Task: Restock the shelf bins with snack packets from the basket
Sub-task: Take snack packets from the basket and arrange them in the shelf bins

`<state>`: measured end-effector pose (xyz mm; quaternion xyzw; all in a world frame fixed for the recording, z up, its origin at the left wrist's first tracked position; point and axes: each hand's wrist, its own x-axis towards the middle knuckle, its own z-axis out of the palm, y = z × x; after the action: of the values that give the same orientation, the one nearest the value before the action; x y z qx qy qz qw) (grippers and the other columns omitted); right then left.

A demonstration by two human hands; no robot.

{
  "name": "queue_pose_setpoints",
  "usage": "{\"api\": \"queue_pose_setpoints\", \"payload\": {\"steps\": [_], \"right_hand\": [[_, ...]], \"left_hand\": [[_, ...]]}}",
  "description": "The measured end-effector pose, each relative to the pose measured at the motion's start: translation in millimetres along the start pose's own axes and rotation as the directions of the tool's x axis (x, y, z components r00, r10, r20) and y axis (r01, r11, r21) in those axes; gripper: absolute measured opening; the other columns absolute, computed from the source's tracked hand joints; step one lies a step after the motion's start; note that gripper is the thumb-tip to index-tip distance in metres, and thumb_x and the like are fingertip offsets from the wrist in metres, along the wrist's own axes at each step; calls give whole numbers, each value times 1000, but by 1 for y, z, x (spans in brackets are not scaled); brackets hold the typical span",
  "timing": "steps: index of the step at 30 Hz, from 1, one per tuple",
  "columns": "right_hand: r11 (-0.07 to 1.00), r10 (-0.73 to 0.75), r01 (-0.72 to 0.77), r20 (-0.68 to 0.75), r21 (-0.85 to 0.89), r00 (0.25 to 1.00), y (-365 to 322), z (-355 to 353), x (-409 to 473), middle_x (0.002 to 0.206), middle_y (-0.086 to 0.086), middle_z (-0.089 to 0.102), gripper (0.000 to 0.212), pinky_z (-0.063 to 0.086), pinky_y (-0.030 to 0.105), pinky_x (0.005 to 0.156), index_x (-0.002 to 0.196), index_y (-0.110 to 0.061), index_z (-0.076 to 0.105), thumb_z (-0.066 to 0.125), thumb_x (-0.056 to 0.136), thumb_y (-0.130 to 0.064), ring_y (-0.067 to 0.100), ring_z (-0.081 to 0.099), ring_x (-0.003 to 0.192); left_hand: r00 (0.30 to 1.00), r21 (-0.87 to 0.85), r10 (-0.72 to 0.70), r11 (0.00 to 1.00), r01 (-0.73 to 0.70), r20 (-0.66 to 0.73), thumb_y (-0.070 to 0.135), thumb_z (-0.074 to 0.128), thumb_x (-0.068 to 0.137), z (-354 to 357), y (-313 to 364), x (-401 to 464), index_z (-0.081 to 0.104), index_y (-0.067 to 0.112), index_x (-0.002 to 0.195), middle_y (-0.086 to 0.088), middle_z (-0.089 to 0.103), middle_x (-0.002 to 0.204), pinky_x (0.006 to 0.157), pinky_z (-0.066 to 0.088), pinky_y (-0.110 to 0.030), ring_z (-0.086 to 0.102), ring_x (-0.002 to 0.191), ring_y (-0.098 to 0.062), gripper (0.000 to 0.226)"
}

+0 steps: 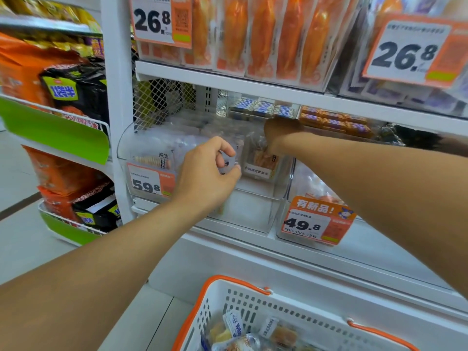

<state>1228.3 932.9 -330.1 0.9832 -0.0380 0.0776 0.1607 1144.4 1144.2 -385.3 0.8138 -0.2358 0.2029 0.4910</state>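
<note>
A small pale packet (pixel 226 162) is pinched by the left hand (pixel 206 174) at the front of a clear shelf bin (pixel 253 211). The right hand (pixel 278 134) is reached into the same bin above an orange snack packet (pixel 263 160) — its grip cannot be told (fingers hidden). Below both arms, more packets (pixel 243 335) are held in a white basket (pixel 291 310) — orange-rimmed.

Right hand (pixel 277 134) blurred, fingers buried in the clear plastic shelf bin (pixel 255 198), grip unreadable. Left hand (pixel 207 173) covers most of a small pale snack packet (pixel 226 162); print unreadable. White plastic basket with orange handles (pixel 253 302) cut off by the bottom edge, its packets partly out of frame. Small text on the orange-and-white 59.8 price tag (pixel 149 182) too small to read.
</note>
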Motion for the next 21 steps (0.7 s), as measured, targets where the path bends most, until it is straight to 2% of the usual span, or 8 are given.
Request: {"api": "queue_pose_setpoints", "payload": {"steps": [5, 9, 11, 13, 16, 17, 19, 21], "right_hand": [[998, 21, -17, -72, 62, 997, 1, -18, -16, 91, 12, 61, 17, 51, 37, 71, 97, -8, 59, 69, 84, -14, 30, 58, 79], [969, 7, 81, -356, 233, 935, 2, -41, -88, 106, 10, 67, 34, 54, 44, 80, 108, -12, 65, 66, 87, -39, 34, 62, 96], [922, 57, 145, -496, 359, 866, -6, -39, -148, 93, 1, 69, 24, 53, 40, 76, 97, -18, 68, 62, 88, -39, 24, 64, 88], [832, 149, 172, -512, 527, 846, -22, -7, -203, 71, -8, 63, 20, 49, 33, 66, 78, -20, 65, 61, 87, -37, 14, 60, 70], [724, -27, 11, 13, 690, 1000, -55, 89, -272, 62, -4, 61, 34, 50, 36, 62, 67, -17, 62, 68, 86, -45, 17, 58, 61], [716, -143, -81, 259, 693, 955, -69, 123, -292, 61, 1, 62, 44, 51, 36, 62, 67, -12, 65, 70, 85, -52, 20, 59, 59], [743, -298, -179, 559, 645, 774, -96, 177, -327, 60, 8, 60, 60, 48, 35, 60, 68, -3, 67, 69, 82, -62, 23, 57, 56], [804, -339, -167, 671, 571, 659, -116, 205, -355, 82, 9, 69, 59, 55, 37, 71, 89, -4, 71, 71, 80, -62, 24, 65, 74]], "left_hand": [[988, 25, 141, 989, -142, 56, 23, 75, 79, 0, 12, -3, 58, 24, 79, 9, 40, 58, 53, 36, -26, 40, 54, -8, 17], [920, 51, 241, 962, -269, 310, 24, 76, 77, 3, 16, -10, 59, 24, 70, 8, 40, 47, 52, 37, -28, 42, 48, -8, 18], [816, 147, 189, 938, -315, 546, 28, 75, 76, 5, 23, -17, 62, 23, 71, 7, 46, 50, 53, 35, -26, 47, 50, -6, 15], [590, 295, -31, 886, -357, 807, 35, 75, 78, 13, 27, -28, 67, 25, 81, 7, 59, 62, 61, 46, -28, 55, 58, -5, 14], [125, 448, -436, 802, -396, 891, 42, 73, 83, 35, 24, -60, 63, 28, 103, 2, 69, 85, 75, 55, -36, 66, 76, -13, 26], [12, 480, -522, 774, -412, 853, 43, 72, 85, 42, 22, -69, 61, 27, 111, 0, 69, 90, 72, 54, -33, 67, 79, -13, 32], [-58, 504, -578, 752, -424, 814, 44, 69, 87, 51, 21, -81, 57, 26, 118, 1, 67, 90, 72, 53, -32, 66, 83, -14, 37], [-20, 470, -532, 763, -443, 846, 45, 68, 87, 55, 25, -83, 56, 29, 115, 5, 65, 85, 87, 54, -39, 64, 86, -14, 35]]}}
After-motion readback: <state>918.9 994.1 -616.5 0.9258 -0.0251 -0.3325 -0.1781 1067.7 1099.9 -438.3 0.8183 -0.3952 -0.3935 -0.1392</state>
